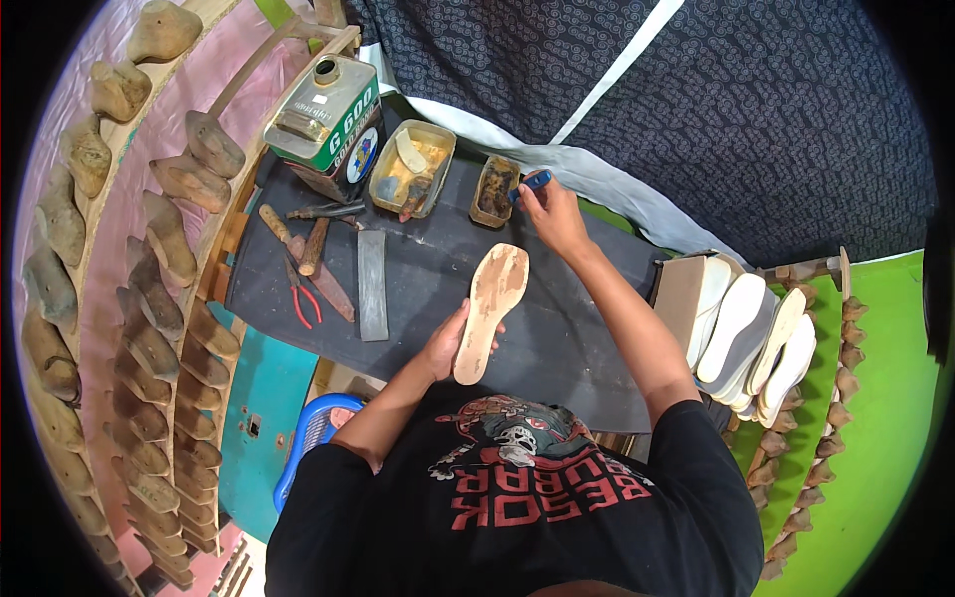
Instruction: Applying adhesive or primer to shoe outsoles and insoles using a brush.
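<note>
A pale tan insole with brown smears near its broad end is gripped in my left hand, fingers wrapped behind it and thumb along its edge. It is held up over the dark worktable, broad end away from me. My right hand pinches a blue-handled tool at the right rim of a small rectangular tub. Dark brown residue coats the inside of that tub. The tool's working end is hard to make out, so I cannot tell its kind.
Left on the table lie red-handled pliers, a wooden-handled tool and a grey flat bar. Behind stand a green metal can and larger tub. Stacked insoles sit right; racks of wooden shoe lasts flank left.
</note>
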{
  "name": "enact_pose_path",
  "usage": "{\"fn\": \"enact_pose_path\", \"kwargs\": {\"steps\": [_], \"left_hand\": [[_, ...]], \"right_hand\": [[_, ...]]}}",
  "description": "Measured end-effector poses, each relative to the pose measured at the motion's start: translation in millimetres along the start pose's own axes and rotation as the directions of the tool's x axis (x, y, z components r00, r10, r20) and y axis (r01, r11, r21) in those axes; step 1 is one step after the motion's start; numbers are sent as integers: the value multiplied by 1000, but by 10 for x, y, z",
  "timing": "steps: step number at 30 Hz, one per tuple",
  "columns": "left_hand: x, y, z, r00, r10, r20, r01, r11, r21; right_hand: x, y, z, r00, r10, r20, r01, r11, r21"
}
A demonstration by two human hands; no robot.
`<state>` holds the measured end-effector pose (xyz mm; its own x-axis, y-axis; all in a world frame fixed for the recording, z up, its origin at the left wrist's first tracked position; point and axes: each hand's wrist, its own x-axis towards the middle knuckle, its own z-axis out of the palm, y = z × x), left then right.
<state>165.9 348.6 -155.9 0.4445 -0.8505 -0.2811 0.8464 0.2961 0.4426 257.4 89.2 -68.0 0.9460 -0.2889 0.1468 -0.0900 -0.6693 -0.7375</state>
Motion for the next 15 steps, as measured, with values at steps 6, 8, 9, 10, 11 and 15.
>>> {"fn": "enact_pose_path", "kwargs": {"steps": [6,8,9,10,11,15], "left_hand": [[67,43,36,999,-20,36,16,995,97],[94,41,56,998,-10,65,-2,982,189],[108,38,65,998,-13,67,0,982,191],[126,36,72,998,-9,57,-3,978,209],[140,38,83,999,-4,47,-7,974,228],[171,15,73,1000,-9,-11,10,989,150]], "right_hand": [[57,11,4,999,24,-26,-22,995,94],[68,-12,-6,999,35,-20,-33,995,94],[67,-60,-13,999,45,-8,-44,995,93],[70,-86,-20,999,47,-11,-45,995,93],[84,-95,-29,1000,20,19,-20,1000,11],[111,-125,-49,997,4,78,3,996,-94]]}}
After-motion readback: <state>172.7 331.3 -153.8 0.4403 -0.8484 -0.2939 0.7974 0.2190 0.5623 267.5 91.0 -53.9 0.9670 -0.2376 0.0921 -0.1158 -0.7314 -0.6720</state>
